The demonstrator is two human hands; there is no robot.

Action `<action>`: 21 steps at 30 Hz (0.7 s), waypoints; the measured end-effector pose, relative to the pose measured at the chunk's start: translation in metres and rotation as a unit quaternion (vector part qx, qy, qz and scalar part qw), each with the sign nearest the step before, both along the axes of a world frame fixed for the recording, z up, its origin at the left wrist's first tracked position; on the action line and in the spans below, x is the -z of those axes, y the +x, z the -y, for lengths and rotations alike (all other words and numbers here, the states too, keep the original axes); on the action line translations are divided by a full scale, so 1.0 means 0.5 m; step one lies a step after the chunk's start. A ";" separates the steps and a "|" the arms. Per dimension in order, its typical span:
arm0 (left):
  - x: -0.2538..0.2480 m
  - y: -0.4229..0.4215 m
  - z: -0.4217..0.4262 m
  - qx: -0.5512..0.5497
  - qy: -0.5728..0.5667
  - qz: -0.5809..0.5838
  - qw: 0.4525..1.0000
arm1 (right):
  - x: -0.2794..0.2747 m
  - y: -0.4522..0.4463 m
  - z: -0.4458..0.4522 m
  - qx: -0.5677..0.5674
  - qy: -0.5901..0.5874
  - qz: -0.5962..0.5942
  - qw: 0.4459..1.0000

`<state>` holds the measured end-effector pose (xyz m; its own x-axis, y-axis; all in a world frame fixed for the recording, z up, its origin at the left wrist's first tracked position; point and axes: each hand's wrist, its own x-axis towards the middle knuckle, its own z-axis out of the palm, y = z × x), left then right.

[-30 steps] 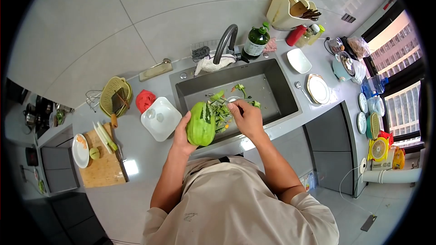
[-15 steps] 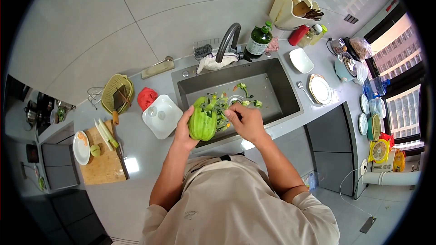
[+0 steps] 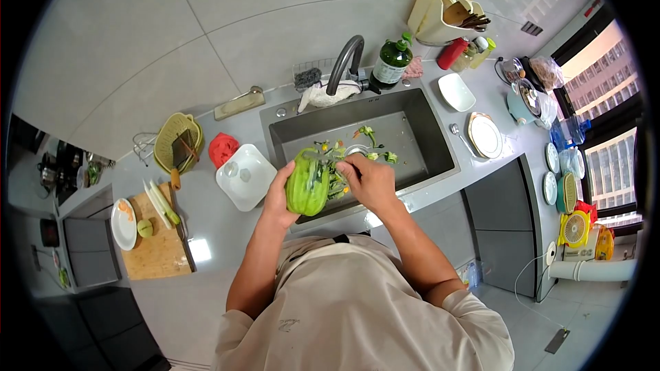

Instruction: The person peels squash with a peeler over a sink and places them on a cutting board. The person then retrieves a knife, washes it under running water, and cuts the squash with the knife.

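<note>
My left hand (image 3: pixel 279 198) is wrapped round a plump, ribbed light-green vegetable (image 3: pixel 307 185) over the front left of the sink. Its exact kind is unclear; dark green shows along its right side. My right hand (image 3: pixel 370 180) is closed, thumb and fingers pinched near the vegetable's upper right side. What lies between those fingertips is too small to make out. Leafy green scraps (image 3: pixel 337 185) with bits of yellow lie below, partly hidden by my hands. More green scraps (image 3: pixel 371 137) are spread around the drain in the grey sink (image 3: pixel 419 120).
A black faucet (image 3: pixel 350 51) arches over the sink's back edge, beside a green pump bottle (image 3: pixel 392 62). Left of the sink are a white square bowl (image 3: pixel 242 196), a red bag (image 3: pixel 221 149) and a cutting board (image 3: pixel 158 261). White dishes (image 3: pixel 485 136) stand to the right.
My right hand has shifted slightly left, closer to the vegetable. The pale stub sticking up from the vegetable's top no longer shows. My left hand has barely moved.
</note>
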<state>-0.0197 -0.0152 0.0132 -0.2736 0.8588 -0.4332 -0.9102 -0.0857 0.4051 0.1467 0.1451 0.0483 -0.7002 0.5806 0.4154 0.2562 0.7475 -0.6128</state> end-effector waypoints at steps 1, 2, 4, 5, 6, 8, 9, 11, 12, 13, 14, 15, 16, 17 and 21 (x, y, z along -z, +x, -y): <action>0.000 0.001 0.001 0.005 -0.005 0.004 1.000 | 0.011 -0.004 -0.010 0.028 -0.006 0.011 1.000; -0.001 0.001 0.002 0.010 -0.010 0.008 1.000 | 0.020 -0.006 -0.019 0.057 -0.012 0.022 0.998; 0.008 -0.001 0.005 0.012 0.001 0.008 1.000 | 0.026 -0.007 -0.031 0.094 -0.020 0.038 0.995; 0.013 -0.002 0.005 0.014 0.013 0.010 1.000 | 0.030 -0.005 -0.035 0.131 -0.026 0.055 0.990; 0.009 -0.002 0.003 0.014 0.013 0.010 1.000 | 0.025 -0.003 -0.037 0.131 -0.026 0.055 0.990; 0.003 -0.002 0.002 0.001 0.001 0.010 1.000 | 0.017 0.004 -0.037 0.122 -0.040 0.081 0.988; -0.001 -0.001 0.001 0.001 0.001 0.010 1.000 | 0.011 0.005 -0.034 0.122 -0.040 0.081 0.988; -0.008 0.000 -0.002 -0.009 -0.005 0.020 1.000 | 0.003 0.006 -0.029 0.122 -0.060 0.090 0.987; -0.005 0.002 0.000 -0.008 -0.006 0.020 1.000 | 0.006 0.009 -0.026 0.123 -0.061 0.090 0.986; -0.003 0.003 0.000 -0.005 -0.002 0.019 1.000 | 0.010 0.011 -0.026 0.135 -0.086 0.063 0.985; -0.001 -0.001 -0.003 -0.003 0.003 0.017 1.000 | 0.011 0.009 -0.029 0.145 -0.109 0.035 0.983; 0.000 -0.002 -0.005 -0.004 0.002 0.017 1.000 | 0.009 0.005 -0.033 0.144 -0.110 0.036 0.983; 0.003 0.000 -0.005 -0.007 -0.002 0.013 1.000 | 0.008 0.004 -0.037 0.146 -0.070 0.022 0.987; 0.005 0.003 -0.005 -0.008 -0.006 0.009 1.000 | 0.006 0.006 -0.038 0.148 -0.031 0.009 0.988; 0.003 0.003 -0.002 0.004 0.007 0.017 1.000 | 0.000 0.008 -0.034 0.162 -0.030 -0.044 0.985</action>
